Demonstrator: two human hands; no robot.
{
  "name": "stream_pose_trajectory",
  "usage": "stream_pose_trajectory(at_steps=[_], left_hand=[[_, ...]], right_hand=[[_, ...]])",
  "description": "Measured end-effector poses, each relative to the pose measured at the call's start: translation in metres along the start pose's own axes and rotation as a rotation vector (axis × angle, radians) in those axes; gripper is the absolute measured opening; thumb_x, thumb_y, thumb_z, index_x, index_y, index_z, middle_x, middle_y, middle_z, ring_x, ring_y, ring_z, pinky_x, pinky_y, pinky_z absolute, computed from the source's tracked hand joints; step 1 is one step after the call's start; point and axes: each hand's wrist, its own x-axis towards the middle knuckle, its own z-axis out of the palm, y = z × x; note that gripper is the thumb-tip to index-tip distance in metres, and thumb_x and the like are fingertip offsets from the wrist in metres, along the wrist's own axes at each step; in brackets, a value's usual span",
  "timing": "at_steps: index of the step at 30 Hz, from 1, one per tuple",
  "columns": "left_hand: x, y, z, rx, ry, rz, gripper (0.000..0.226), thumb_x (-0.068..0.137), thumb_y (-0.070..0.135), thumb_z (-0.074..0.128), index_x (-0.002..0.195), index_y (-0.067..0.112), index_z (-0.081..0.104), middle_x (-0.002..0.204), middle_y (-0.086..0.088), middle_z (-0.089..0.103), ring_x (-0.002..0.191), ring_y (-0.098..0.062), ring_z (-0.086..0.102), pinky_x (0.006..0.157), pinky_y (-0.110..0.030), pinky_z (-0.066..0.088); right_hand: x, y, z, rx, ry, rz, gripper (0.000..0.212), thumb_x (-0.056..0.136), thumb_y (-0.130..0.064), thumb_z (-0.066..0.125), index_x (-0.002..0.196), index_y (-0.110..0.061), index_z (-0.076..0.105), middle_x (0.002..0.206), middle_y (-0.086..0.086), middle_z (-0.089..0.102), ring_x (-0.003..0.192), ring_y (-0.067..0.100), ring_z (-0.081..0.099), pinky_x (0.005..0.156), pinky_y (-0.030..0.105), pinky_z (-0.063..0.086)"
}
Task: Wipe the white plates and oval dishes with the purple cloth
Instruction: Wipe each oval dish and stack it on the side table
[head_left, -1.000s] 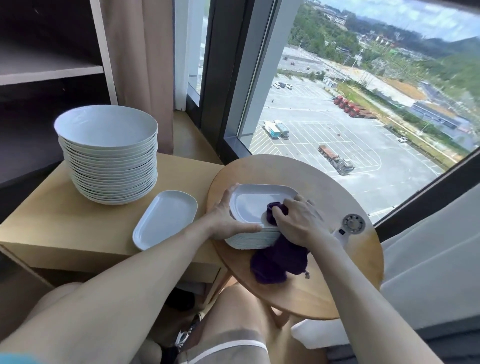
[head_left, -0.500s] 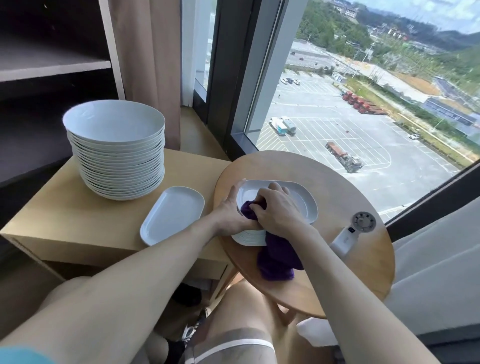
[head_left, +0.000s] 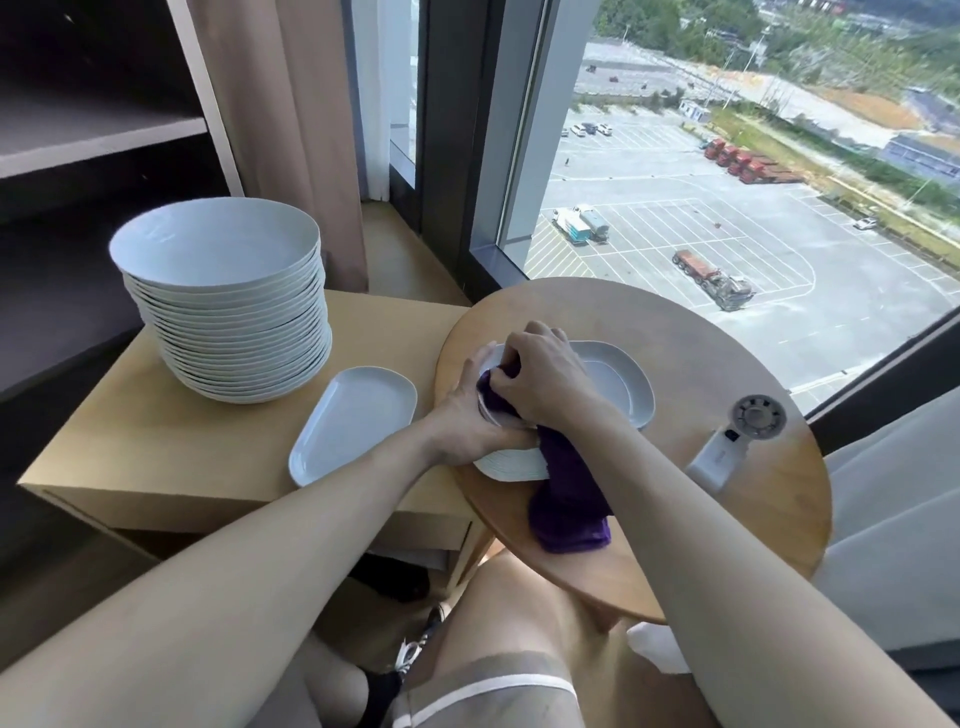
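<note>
The round counter (head_left: 727, 358) carries a stack of oval dishes (head_left: 621, 384). The low counter (head_left: 156, 441) beside it carries a tall stack of plates (head_left: 228, 312) and a single dish (head_left: 353, 421). The cloth (head_left: 571, 499) lies on the top dish's left end and hangs down to the counter. The right hand (head_left: 540, 379) has its fingers curled round the cloth. The left hand (head_left: 467, 421) seems to grip the stack's edge, fingers partly hidden. A small fan (head_left: 737, 436) lies near.

Forearms bare; grey shorts (head_left: 498, 670) with white hem stripe; black sock (head_left: 380, 693), white sock (head_left: 655, 648).
</note>
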Motion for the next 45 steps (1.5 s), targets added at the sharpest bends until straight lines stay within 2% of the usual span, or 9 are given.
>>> stream_pose_trajectory(at_steps=[2,6,14,21,29,33,36,41,45], left_hand=[[-0.002,0.001,0.002,0.019,0.039,0.015,0.131,0.057,0.059,0.092,0.15,0.062,0.0,0.144,0.021,0.041,0.133,-0.007,0.043,0.101,-0.017,0.037],[-0.004,0.002,0.003,0.073,0.095,0.034,0.12,0.055,0.071,0.089,0.139,0.073,0.004,0.148,0.026,0.032,0.133,-0.005,0.038,0.099,-0.017,0.034],[-0.009,0.004,0.002,0.122,0.095,-0.007,0.127,0.046,0.079,0.087,0.139,0.075,0.0,0.15,0.011,0.032,0.136,-0.019,0.039,0.116,-0.043,0.039],[-0.009,0.002,0.007,0.09,0.121,0.022,0.128,0.047,0.076,0.088,0.142,0.071,0.003,0.146,0.007,0.033,0.133,-0.022,0.041,0.114,-0.049,0.043],[-0.008,0.004,0.008,0.076,0.105,0.044,0.126,0.043,0.079,0.088,0.137,0.075,0.004,0.146,0.006,0.035,0.132,-0.022,0.042,0.112,-0.048,0.045],[-0.008,0.005,0.006,0.087,0.089,0.042,0.13,0.047,0.071,0.09,0.143,0.069,0.002,0.15,0.002,0.035,0.134,-0.025,0.043,0.112,-0.047,0.045],[-0.007,0.005,0.004,0.075,0.095,0.039,0.127,0.047,0.068,0.091,0.139,0.075,0.003,0.155,0.0,0.034,0.138,-0.027,0.042,0.114,-0.048,0.044],[-0.003,0.002,0.003,0.065,0.088,0.021,0.129,0.046,0.066,0.091,0.137,0.076,0.0,0.151,-0.006,0.044,0.138,-0.029,0.045,0.114,-0.051,0.042],[0.0,-0.002,0.002,0.014,0.041,0.055,0.128,0.052,0.059,0.093,0.138,0.073,-0.001,0.144,0.001,0.054,0.138,-0.021,0.049,0.118,-0.048,0.039]], right_hand=[[0.007,0.003,0.001,0.001,0.04,-0.006,0.019,0.091,-0.038,0.058,0.081,-0.022,0.057,0.099,-0.001,0.05,0.099,0.022,0.045,0.083,0.041,0.047],[0.015,0.014,-0.003,0.0,0.107,0.014,0.02,0.09,-0.041,0.061,0.082,-0.023,0.057,0.103,0.001,0.052,0.101,0.024,0.047,0.084,0.039,0.046],[0.001,0.071,-0.035,-0.147,0.132,0.263,0.027,0.096,-0.042,0.059,0.101,-0.016,0.067,0.119,0.007,0.055,0.118,0.032,0.047,0.101,0.047,0.042],[-0.054,0.077,-0.034,-0.101,0.108,0.273,0.024,0.097,-0.047,0.053,0.104,-0.026,0.062,0.118,-0.001,0.052,0.117,0.027,0.043,0.098,0.043,0.038],[-0.083,0.046,-0.016,-0.019,0.123,0.146,0.025,0.092,-0.051,0.056,0.091,-0.026,0.057,0.101,-0.008,0.044,0.107,0.024,0.041,0.088,0.039,0.036],[-0.059,0.027,-0.014,0.082,0.04,0.095,0.024,0.09,-0.049,0.061,0.078,-0.029,0.054,0.09,-0.009,0.045,0.102,0.02,0.044,0.08,0.034,0.037],[-0.041,0.017,-0.015,0.111,-0.045,0.054,0.031,0.088,-0.048,0.067,0.069,-0.032,0.048,0.088,-0.009,0.045,0.096,0.017,0.045,0.074,0.032,0.034],[-0.019,0.009,-0.015,0.061,-0.103,-0.003,0.028,0.085,-0.041,0.068,0.069,-0.025,0.051,0.087,-0.007,0.049,0.089,0.016,0.047,0.071,0.029,0.036],[-0.01,0.007,-0.009,0.049,-0.062,-0.028,0.027,0.085,-0.04,0.066,0.07,-0.023,0.051,0.085,-0.007,0.047,0.09,0.019,0.049,0.073,0.032,0.043]])
